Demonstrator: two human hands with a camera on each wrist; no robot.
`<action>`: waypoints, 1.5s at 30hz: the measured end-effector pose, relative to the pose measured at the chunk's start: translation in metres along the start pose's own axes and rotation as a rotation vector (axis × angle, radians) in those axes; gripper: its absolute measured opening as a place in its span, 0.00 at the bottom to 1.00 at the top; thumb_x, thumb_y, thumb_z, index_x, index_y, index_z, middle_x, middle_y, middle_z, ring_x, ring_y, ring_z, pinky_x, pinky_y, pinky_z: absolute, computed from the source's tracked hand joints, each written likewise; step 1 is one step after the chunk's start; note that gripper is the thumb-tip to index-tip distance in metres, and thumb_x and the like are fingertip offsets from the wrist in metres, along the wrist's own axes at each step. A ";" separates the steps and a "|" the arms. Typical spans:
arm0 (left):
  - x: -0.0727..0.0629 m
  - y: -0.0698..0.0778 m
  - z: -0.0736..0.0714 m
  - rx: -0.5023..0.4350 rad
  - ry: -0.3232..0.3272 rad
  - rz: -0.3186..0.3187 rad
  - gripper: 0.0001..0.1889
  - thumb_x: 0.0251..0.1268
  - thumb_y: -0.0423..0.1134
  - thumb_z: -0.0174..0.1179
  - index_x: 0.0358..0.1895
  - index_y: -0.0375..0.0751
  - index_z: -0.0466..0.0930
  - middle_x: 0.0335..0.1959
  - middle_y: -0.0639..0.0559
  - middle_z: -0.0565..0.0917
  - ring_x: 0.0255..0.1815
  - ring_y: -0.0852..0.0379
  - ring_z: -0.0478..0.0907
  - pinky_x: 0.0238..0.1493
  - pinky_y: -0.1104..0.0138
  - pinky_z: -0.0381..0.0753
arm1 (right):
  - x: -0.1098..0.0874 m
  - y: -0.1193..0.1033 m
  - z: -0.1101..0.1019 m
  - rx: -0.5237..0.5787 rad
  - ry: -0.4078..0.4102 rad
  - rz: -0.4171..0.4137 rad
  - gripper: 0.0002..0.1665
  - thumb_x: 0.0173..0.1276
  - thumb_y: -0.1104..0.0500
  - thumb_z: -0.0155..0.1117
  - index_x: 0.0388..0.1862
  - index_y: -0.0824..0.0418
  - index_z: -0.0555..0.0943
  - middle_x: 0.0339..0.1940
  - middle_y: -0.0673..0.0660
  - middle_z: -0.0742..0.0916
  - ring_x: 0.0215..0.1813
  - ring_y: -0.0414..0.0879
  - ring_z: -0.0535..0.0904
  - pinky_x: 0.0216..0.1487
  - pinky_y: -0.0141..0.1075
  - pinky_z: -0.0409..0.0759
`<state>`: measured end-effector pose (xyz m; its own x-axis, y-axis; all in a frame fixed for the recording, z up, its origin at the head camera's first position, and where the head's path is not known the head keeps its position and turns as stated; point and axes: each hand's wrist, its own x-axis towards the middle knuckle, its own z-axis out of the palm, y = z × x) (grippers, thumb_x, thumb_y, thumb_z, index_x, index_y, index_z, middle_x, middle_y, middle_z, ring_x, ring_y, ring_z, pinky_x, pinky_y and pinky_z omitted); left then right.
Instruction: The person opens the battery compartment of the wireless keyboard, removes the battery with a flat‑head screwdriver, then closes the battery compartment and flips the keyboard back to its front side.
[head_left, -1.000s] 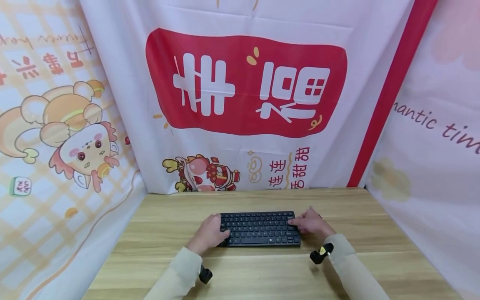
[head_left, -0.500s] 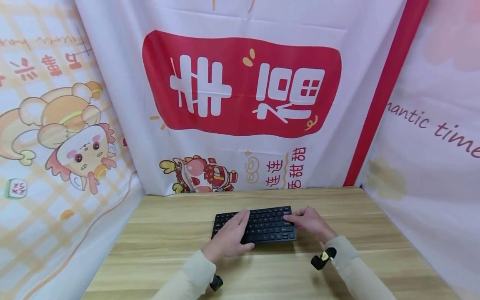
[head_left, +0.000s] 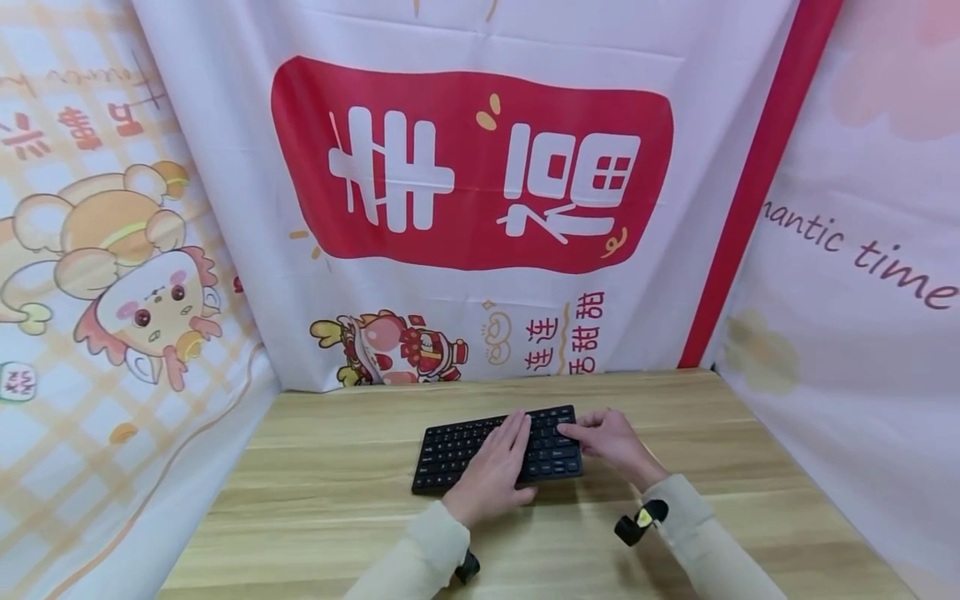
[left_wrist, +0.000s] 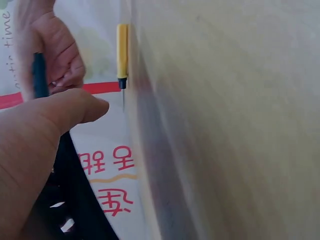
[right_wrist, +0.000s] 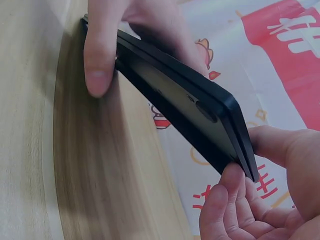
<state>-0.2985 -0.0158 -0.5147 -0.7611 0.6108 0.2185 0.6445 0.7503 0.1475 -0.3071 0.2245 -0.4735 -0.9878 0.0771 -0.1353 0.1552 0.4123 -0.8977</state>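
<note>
A black keyboard (head_left: 457, 454) is raised at its right end, and its underside with a small round foot (right_wrist: 206, 111) shows in the right wrist view. My right hand (head_left: 611, 442) pinches that right end, thumb on the keys and fingers beneath. Across the middle of the keys lies my left hand (head_left: 491, 475), its fingers straight and together. The left thumb (right_wrist: 98, 75) extends past the near long edge. A yellow-handled screwdriver (left_wrist: 122, 52) with a thin shaft lies on the table beyond the keyboard in the left wrist view. From the head it is hidden behind the right hand.
The wooden table (head_left: 315, 533) meets a white printed cloth (head_left: 240, 150) with a red panel at the back. Printed cloths also hang at the left and right sides. Each wrist wears a black camera (head_left: 628, 529).
My left hand has let go of the keyboard's left end and slid right over the keys. The keyboard has turned slightly, its right end swinging away and up, still in the right hand.
</note>
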 end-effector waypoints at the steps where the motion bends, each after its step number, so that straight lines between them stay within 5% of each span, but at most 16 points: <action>1: 0.001 0.001 0.002 0.009 0.011 0.003 0.61 0.64 0.58 0.71 0.87 0.36 0.40 0.89 0.41 0.43 0.90 0.46 0.43 0.87 0.50 0.56 | -0.001 -0.001 0.001 0.004 0.003 0.002 0.25 0.67 0.44 0.78 0.44 0.66 0.88 0.40 0.55 0.91 0.39 0.44 0.83 0.47 0.42 0.90; 9: 0.003 0.006 0.008 0.064 0.053 -0.022 0.58 0.64 0.43 0.74 0.87 0.36 0.41 0.89 0.41 0.44 0.90 0.45 0.44 0.86 0.47 0.58 | -0.007 -0.012 0.002 -0.012 0.016 -0.007 0.22 0.70 0.45 0.75 0.44 0.65 0.88 0.43 0.56 0.90 0.41 0.45 0.82 0.50 0.44 0.89; 14: 0.006 0.007 0.000 0.077 0.110 -0.013 0.52 0.63 0.26 0.68 0.86 0.33 0.44 0.88 0.37 0.49 0.89 0.42 0.48 0.85 0.48 0.59 | -0.010 -0.026 -0.003 -0.023 -0.002 -0.045 0.26 0.72 0.43 0.72 0.49 0.66 0.87 0.50 0.60 0.90 0.45 0.46 0.86 0.54 0.45 0.90; 24: 0.003 -0.006 -0.023 0.041 0.228 0.058 0.47 0.61 0.18 0.63 0.83 0.27 0.50 0.85 0.31 0.56 0.87 0.39 0.56 0.83 0.48 0.62 | -0.007 -0.050 -0.017 0.025 -0.110 -0.148 0.30 0.78 0.45 0.66 0.62 0.69 0.83 0.54 0.66 0.91 0.52 0.51 0.91 0.58 0.45 0.89; 31: 0.002 -0.015 -0.044 -0.184 0.264 0.020 0.52 0.55 0.11 0.58 0.85 0.29 0.45 0.87 0.35 0.49 0.88 0.39 0.52 0.85 0.51 0.58 | -0.003 -0.046 -0.020 0.045 -0.160 -0.175 0.27 0.80 0.48 0.64 0.62 0.70 0.82 0.54 0.65 0.91 0.53 0.51 0.91 0.59 0.44 0.89; 38: 0.005 -0.024 -0.060 -0.463 0.458 0.010 0.48 0.64 0.13 0.55 0.86 0.36 0.45 0.85 0.35 0.56 0.83 0.37 0.62 0.81 0.54 0.64 | -0.001 -0.030 -0.008 0.054 -0.215 -0.181 0.26 0.80 0.50 0.64 0.63 0.71 0.82 0.53 0.64 0.91 0.56 0.57 0.89 0.60 0.44 0.88; 41: 0.007 -0.028 -0.067 -0.639 0.541 -0.070 0.42 0.74 0.20 0.51 0.87 0.45 0.48 0.80 0.32 0.67 0.68 0.35 0.80 0.72 0.50 0.79 | 0.002 -0.021 0.000 0.058 -0.216 -0.173 0.26 0.80 0.49 0.65 0.62 0.70 0.83 0.52 0.63 0.92 0.56 0.57 0.90 0.60 0.45 0.88; 45: 0.007 -0.034 -0.074 -0.876 0.627 -0.313 0.28 0.81 0.33 0.52 0.81 0.42 0.64 0.65 0.32 0.81 0.51 0.40 0.84 0.59 0.48 0.83 | 0.005 -0.011 0.013 0.069 -0.229 -0.156 0.25 0.80 0.49 0.65 0.61 0.68 0.84 0.53 0.62 0.91 0.56 0.56 0.89 0.63 0.49 0.86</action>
<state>-0.3202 -0.0555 -0.4468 -0.8861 0.0057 0.4635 0.4488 0.2605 0.8548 -0.3143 0.2085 -0.4696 -0.9781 -0.1930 -0.0779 0.0078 0.3400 -0.9404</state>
